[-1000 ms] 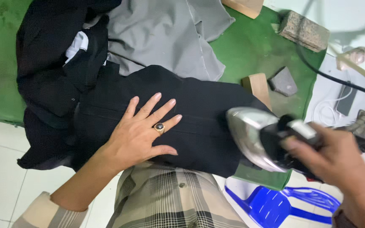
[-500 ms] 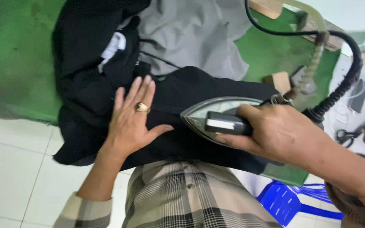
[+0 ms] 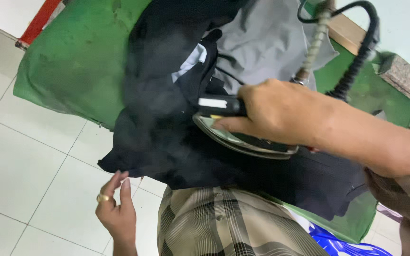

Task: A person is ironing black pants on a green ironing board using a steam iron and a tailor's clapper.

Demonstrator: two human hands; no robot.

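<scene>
Right hand (image 3: 274, 111) grips the metal steam iron (image 3: 243, 137), pressing the black cloth garment (image 3: 167, 132); left hand (image 3: 115, 211), fingers open, seemingly pinches its hem; smoothing next.

The black garment (image 3: 167, 123) is matt woven cloth, soft and creased. The grey garment (image 3: 266, 42) beneath it is smoother, thinner cloth. The bench (image 3: 77, 61) wears a green felt-like cover, dull and stained. The iron (image 3: 243, 137) has a polished metal sole and a glossy black plastic handle; its hose (image 3: 357, 61) is ribbed black rubber. The floor (image 3: 20, 166) is pale glazed tile. The block (image 3: 404, 76) looks rough and grainy.
</scene>
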